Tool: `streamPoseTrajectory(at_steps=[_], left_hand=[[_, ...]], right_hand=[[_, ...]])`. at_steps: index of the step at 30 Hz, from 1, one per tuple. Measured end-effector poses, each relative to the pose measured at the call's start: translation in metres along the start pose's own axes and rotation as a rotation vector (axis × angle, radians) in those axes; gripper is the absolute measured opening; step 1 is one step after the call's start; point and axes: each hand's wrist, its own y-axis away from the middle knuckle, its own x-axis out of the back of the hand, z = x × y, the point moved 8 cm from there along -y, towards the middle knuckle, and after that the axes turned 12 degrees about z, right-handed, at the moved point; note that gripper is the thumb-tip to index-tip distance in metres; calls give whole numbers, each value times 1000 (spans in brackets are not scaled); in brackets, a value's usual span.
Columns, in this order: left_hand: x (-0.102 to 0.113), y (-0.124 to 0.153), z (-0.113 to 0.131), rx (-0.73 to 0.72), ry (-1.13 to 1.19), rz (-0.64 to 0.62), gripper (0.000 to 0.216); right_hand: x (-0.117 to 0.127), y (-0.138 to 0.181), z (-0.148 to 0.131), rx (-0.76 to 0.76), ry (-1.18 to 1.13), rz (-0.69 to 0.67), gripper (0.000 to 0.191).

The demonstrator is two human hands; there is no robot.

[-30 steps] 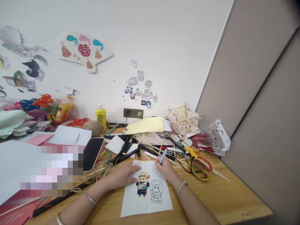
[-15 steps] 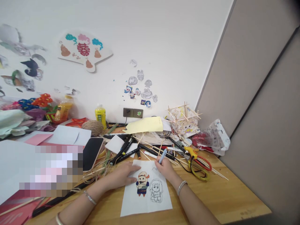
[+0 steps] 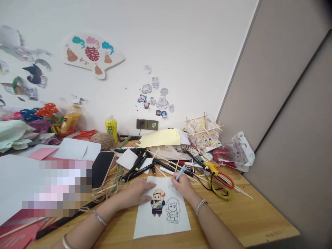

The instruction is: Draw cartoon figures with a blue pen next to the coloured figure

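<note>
A white sheet of paper (image 3: 145, 224) lies on the wooden table in front of me. It bears a coloured cartoon figure (image 3: 157, 203) and, to its right, an outlined long-haired figure (image 3: 172, 210). Near the sheet's top edge, my right hand (image 3: 181, 183) grips a light blue pen (image 3: 180, 172); its tip is hidden behind the fingers. A small angled line shows on the paper just left of that hand. My left hand (image 3: 141, 192) rests flat on the sheet's left edge, fingers stretched out and holding nothing.
Behind the paper spread black markers (image 3: 141, 162), thin wooden sticks and scissors (image 3: 220, 181) with red and yellow loops nearby. A phone (image 3: 103, 169) lies left of my left hand. Further back stand a yellow-green bottle (image 3: 111, 128), a twine ball (image 3: 102, 140) and a stick-framed paper lantern (image 3: 204, 133).
Almost nothing differs. The pen in my right hand has tilted very slightly; both hands and the paper stay in place.
</note>
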Motion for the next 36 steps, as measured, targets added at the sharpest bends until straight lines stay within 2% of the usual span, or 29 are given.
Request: streamPoseTrajectory(at_steps=[25, 36], left_hand=[[-1, 0, 1, -17, 35, -7, 52], [-2, 0, -1, -13, 54, -11, 52]], right_hand=[[-1, 1, 4, -29, -42, -6, 26], [1, 0, 5, -16, -12, 40, 28]])
